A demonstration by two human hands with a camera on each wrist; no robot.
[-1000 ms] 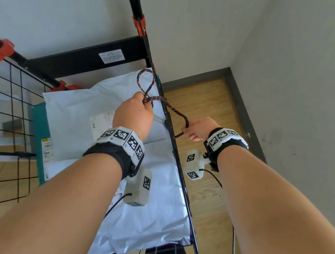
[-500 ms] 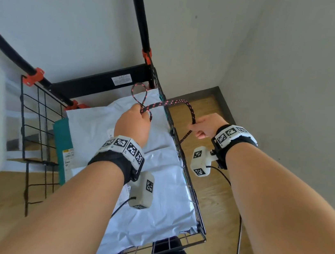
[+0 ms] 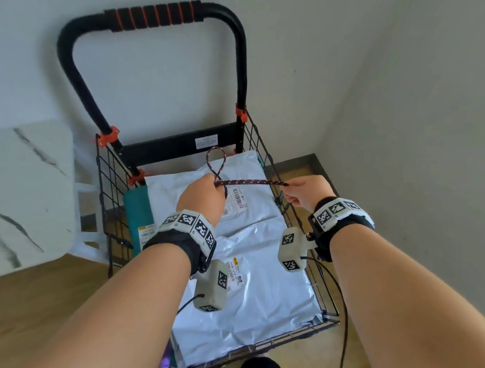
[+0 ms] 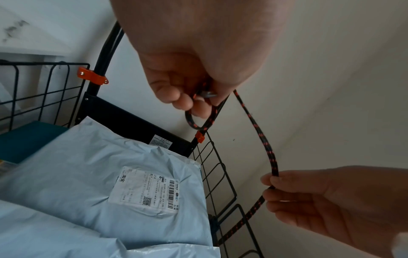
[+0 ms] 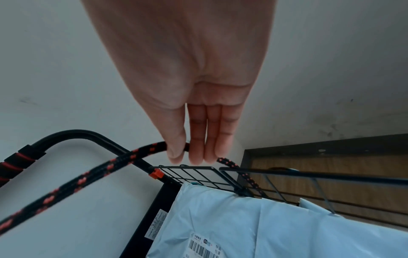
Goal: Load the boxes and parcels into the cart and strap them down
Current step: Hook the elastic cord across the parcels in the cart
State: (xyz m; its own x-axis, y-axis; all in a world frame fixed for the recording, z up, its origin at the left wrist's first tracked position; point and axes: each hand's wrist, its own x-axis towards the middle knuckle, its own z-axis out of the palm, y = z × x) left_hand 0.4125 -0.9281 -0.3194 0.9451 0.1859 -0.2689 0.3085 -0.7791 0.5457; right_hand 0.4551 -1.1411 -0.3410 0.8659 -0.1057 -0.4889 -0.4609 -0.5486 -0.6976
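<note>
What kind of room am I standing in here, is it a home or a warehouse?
Probably a home, in a bare corner: plain white walls, a wood-look floor with dark skirting, and a marble-pattern table beside the folding wire cart. Nothing suggests a warehouse.

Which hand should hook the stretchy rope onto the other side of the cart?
Probably the left hand. It holds the rope end with the loop and metal hook, nearer the cart's left side. The right hand pinches the rope by the right side.
</note>
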